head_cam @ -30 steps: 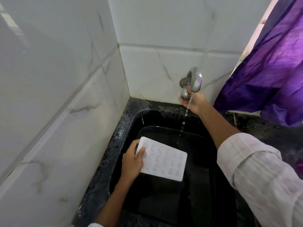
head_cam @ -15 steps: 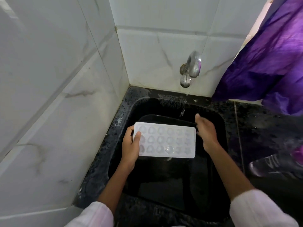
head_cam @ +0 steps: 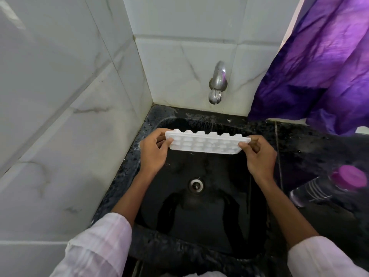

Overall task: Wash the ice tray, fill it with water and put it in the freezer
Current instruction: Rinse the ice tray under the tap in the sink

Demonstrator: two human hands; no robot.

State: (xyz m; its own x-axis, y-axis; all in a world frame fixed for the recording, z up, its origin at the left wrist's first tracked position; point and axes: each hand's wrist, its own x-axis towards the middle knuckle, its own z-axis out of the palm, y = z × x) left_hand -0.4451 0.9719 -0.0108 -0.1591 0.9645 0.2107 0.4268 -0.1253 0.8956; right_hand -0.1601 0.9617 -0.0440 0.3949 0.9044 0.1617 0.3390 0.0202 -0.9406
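1. From the head view we count one ice tray (head_cam: 205,144), a white plastic rectangle moulded with rows of small rounded cells. We cannot count the cells surely.
2. We hold the tray in the air over the far half of the sink (head_cam: 127,172), below the tap (head_cam: 217,82). It is tilted, its cell face towards us, and rounded bumps show past its far edge.
3. We see two hands. The left hand (head_cam: 153,152) grips the tray's left short end, thumb on the near face and fingers curled behind. The right hand (head_cam: 259,156) pinches the right short end the same way.
4. There are two pale, faintly checked sleeves (head_cam: 99,246), one on each forearm.
5. The one sink is black, speckled and wet, with one round metal drain (head_cam: 196,184) in its floor.
6. The one tap is curved, shiny metal, set in the wall of grey-veined white tiles (head_cam: 60,96).
7. On the dark bench (head_cam: 319,144) to the right lies one clear ribbed bottle (head_cam: 311,191) with a purple cap (head_cam: 348,177), blurred.
8. One purple cloth (head_cam: 319,66), creased and glossy, hangs at the upper right.
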